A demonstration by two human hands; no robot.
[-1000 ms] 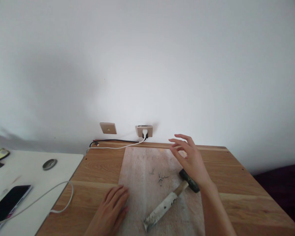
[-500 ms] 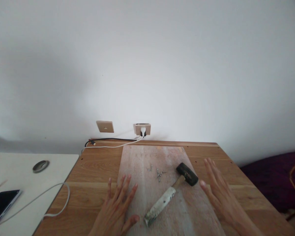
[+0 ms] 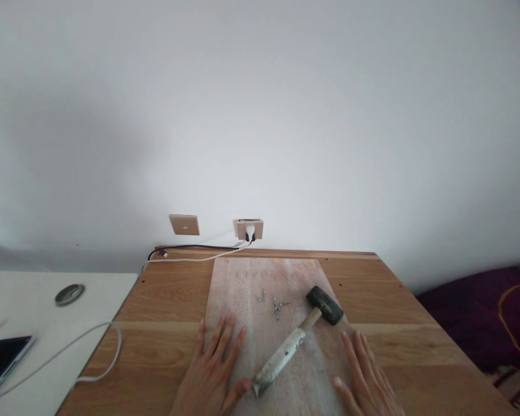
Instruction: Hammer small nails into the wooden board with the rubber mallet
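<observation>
A pale board lies on the wooden table. On it rests a hammer with a black head and a whitish, stained handle, lying diagonally. Several small nails lie just left of the hammer head. My left hand lies flat on the board's near left part, fingers spread, its thumb close to the handle's end. My right hand lies flat at the board's near right edge, fingers apart. Neither hand holds anything.
A white desk adjoins the table on the left, carrying a phone, a round metal lid and a white cable. Wall sockets with plugged cables sit behind the table. A dark purple surface lies to the right.
My right hand has come down from above the hammer head to rest flat at the board's right edge. My left hand spread its fingers on the board. The view shifted slightly right.
</observation>
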